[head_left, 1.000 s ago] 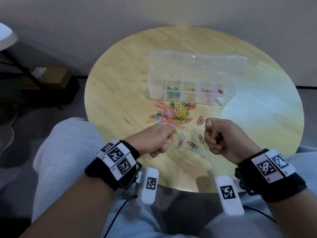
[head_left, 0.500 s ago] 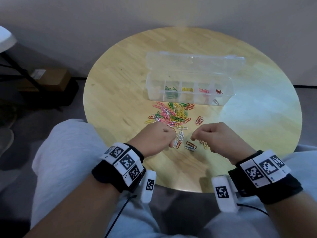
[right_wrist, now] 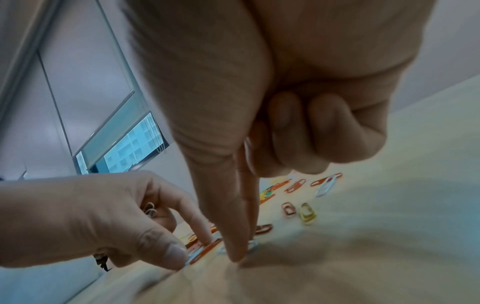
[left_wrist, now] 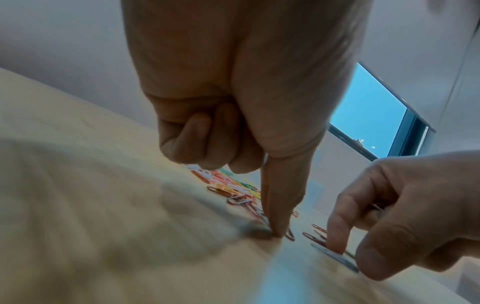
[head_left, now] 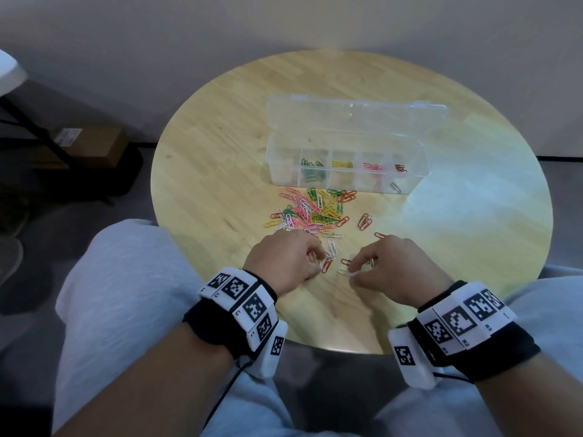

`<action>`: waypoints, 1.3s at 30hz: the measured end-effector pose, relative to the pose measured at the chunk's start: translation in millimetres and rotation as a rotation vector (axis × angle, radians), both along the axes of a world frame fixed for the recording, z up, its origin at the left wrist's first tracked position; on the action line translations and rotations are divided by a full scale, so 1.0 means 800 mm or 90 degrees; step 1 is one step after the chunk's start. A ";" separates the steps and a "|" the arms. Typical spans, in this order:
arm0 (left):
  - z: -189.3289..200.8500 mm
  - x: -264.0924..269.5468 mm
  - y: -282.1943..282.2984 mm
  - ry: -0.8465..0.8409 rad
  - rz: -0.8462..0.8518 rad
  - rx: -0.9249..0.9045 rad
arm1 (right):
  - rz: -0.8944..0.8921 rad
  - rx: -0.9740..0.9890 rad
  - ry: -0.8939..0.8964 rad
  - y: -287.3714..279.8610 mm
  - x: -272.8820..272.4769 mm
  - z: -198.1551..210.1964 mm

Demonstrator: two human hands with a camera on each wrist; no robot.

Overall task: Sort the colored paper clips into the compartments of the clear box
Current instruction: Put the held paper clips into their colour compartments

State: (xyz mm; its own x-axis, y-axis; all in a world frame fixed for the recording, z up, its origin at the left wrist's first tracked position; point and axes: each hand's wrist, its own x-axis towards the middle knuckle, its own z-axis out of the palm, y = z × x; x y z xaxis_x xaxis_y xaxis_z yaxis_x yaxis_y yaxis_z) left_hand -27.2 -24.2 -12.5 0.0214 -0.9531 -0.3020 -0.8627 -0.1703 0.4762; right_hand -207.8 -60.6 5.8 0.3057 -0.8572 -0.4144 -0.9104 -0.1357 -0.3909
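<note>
The left hand point(head_left: 285, 260) pinches a clip on the table point(head_left: 202, 171), some white clips curled in its palm. Just right, the right hand point(head_left: 397, 266) pinches a white clip point(head_left: 345, 272). Beyond both grips lies one clip pile point(head_left: 310, 211), too tangled to count, then one clear box point(head_left: 347, 165), five front compartments visible. The wrist views are blurred.

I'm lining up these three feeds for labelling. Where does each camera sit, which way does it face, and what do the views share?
Head: worn on the head, looking forward and down at the round table, clear box, paper clips; both forearms, left hand, right hand and knees show.
Left wrist: under the left wrist, looking along the palm at fingers touching the table; right hand enters at right.
Right wrist: mirrored; left hand enters at left.
Shared: all show both hands and loose clips.
</note>
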 end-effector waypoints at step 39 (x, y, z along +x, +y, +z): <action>0.022 0.002 0.001 0.347 0.066 0.069 | -0.044 0.167 -0.189 -0.001 0.008 -0.005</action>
State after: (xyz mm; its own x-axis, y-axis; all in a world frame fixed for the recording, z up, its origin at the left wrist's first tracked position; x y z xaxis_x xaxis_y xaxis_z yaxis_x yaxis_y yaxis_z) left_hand -25.2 -23.0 5.2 -0.0733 -0.9174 -0.3912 -0.4736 -0.3131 0.8232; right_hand -201.6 -61.1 1.8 0.3906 -0.7566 -0.5243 -0.7560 0.0613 -0.6517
